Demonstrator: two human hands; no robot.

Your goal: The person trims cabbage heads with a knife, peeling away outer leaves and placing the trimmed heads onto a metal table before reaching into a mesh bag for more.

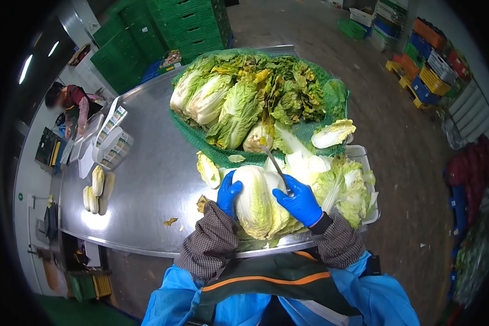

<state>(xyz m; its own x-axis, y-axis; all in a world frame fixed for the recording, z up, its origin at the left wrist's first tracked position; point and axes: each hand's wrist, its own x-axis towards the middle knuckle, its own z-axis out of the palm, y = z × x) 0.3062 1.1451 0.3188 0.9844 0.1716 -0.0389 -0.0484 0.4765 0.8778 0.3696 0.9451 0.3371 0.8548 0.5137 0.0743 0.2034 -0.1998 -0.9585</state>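
A napa cabbage (pixel 254 198) with pale green leaves lies before me near the table's front edge. My left hand (pixel 230 194), in a blue glove, grips its left side. In my blue-gloved right hand (pixel 300 202) is a knife (pixel 275 164), its blade pointing up and away over the cabbage; the handle is mostly hidden by my fingers. Behind the cabbage, a green mesh sack (pixel 201 144) lies spread under several more napa cabbages (pixel 239 111), some with yellowed, wilted leaves. Loose outer leaves (pixel 334 187) are heaped just right of my right hand.
A whitish plastic crate (pixel 370 214) stands under the leaf heap. On the steel table (pixel 146 174), small trimmed cabbages (pixel 94 190) sit at the left, near rolls of labels (pixel 113 144). A co-worker (pixel 73 106) stands at the far left. Green crates (pixel 190 30) are stacked beyond the table.
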